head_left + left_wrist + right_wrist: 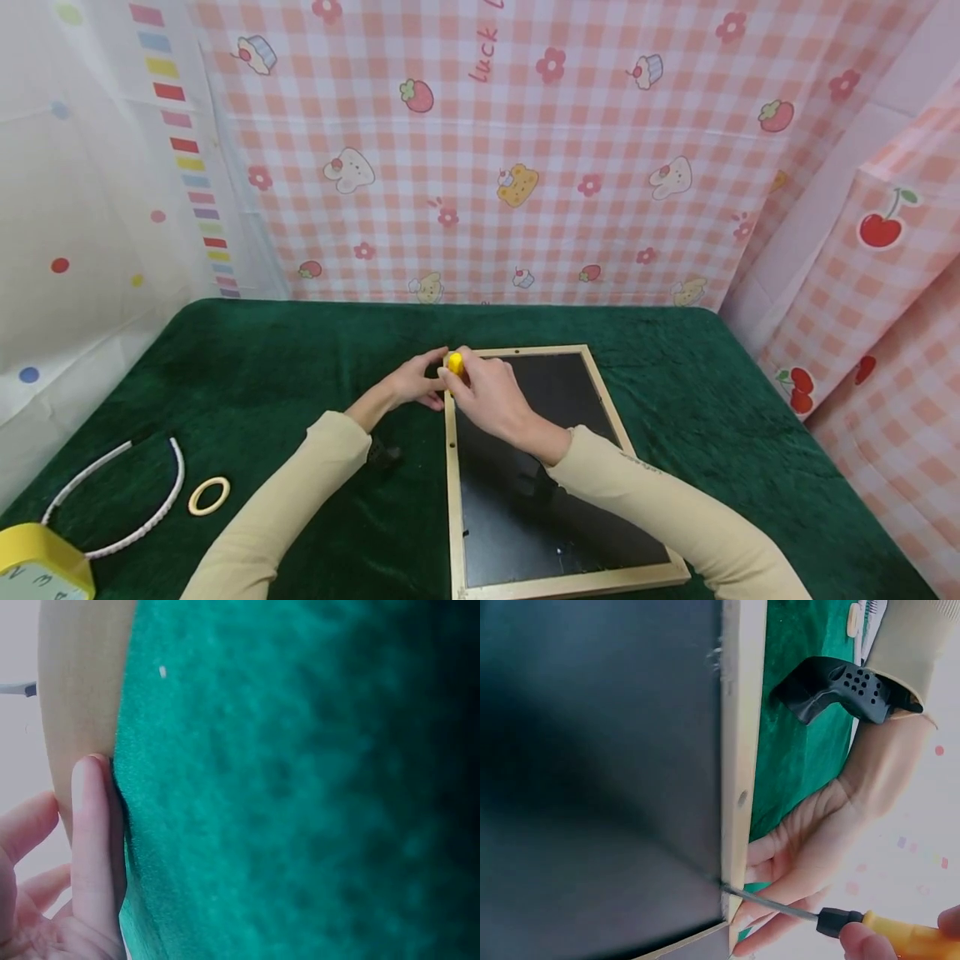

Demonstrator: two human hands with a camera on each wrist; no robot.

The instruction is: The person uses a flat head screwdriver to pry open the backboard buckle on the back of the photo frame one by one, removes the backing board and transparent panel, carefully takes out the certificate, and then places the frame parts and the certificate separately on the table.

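A wooden frame [453,492] with a black board [555,517] inside it lies on the green cloth. My right hand [491,396] grips a screwdriver [900,935] by its yellow and black handle. In the right wrist view its metal shaft slants down to the inner edge of the frame, near a corner, where the tip meets the wood and board. My left hand [411,383] is at the frame's far left corner, its fingers [91,825] holding the outer side of the wooden strip.
A wooden ring [209,497] and a white braided headband [142,531] lie to the left. A yellow clock [45,554] stands at the near left edge. A patterned curtain [480,150] hangs behind the green-covered table [315,333]. A black wrist camera [840,686] sits on the left wrist.
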